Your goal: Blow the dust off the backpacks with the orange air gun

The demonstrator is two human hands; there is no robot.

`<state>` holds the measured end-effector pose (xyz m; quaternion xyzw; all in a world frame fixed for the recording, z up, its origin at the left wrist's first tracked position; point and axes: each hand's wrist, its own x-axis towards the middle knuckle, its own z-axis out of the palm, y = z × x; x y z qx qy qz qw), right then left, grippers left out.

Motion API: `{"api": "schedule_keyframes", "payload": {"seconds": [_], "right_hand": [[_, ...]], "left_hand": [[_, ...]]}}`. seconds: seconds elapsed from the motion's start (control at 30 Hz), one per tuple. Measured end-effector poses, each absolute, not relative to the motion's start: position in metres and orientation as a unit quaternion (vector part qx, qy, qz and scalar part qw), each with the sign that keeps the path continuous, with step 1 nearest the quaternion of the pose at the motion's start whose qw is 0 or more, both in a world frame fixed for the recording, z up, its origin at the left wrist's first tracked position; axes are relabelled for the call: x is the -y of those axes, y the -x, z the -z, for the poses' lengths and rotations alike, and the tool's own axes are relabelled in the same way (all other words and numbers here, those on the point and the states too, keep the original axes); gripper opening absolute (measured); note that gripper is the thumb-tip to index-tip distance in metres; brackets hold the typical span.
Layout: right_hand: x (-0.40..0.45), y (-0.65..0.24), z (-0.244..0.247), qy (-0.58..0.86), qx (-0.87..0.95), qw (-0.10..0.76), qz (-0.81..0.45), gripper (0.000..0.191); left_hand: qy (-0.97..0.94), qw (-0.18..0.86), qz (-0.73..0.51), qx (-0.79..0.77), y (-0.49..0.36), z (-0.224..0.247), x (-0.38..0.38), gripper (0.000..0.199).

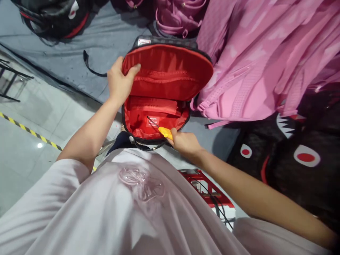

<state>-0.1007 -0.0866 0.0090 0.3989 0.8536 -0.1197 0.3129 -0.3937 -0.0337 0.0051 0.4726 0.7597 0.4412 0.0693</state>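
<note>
A small dark checked backpack with a bright red lining point(170, 67) stands unzipped at the table's near edge, its lid raised. My left hand point(120, 79) is closed on the left edge of that lid, thumb against the red cloth. In my right hand point(184, 141) is a yellow-handled tool point(165, 132) with a thin dark shaft. Its shaft points left and away from me, over the bag's opening, in front of a pale label point(153, 122). I cannot tell whether the tip touches the lining. The right fingers are mostly hidden behind the handle.
Pink backpacks point(247, 81) are heaped to the right. Black bags with printed eyes and teeth point(305, 152) lie below them; another black bag point(61, 17) is at upper left. Grey cloth point(71, 63) covers the table. A red and white crate point(209, 191) stands near my right side.
</note>
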Motion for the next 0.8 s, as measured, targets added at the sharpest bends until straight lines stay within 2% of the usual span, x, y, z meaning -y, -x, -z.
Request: {"api": "schedule_keyframes", "payload": {"seconds": [0.13, 0.47, 0.8], "right_hand": [[0.105, 0.090, 0.004, -0.417, -0.850, 0.299, 0.114, 0.034], [0.122, 0.042, -0.012, -0.562, -0.761, 0.319, 0.059, 0.035], [0.130, 0.061, -0.028, -0.693, -0.654, 0.297, 0.064, 0.038]], "left_hand": [[-0.477, 0.073, -0.452, -0.750, 0.394, -0.004, 0.032, 0.033], [-0.497, 0.102, -0.480, -0.716, 0.381, -0.018, 0.013, 0.037], [-0.496, 0.168, -0.557, -0.644, 0.369, -0.025, -0.017, 0.037]]}}
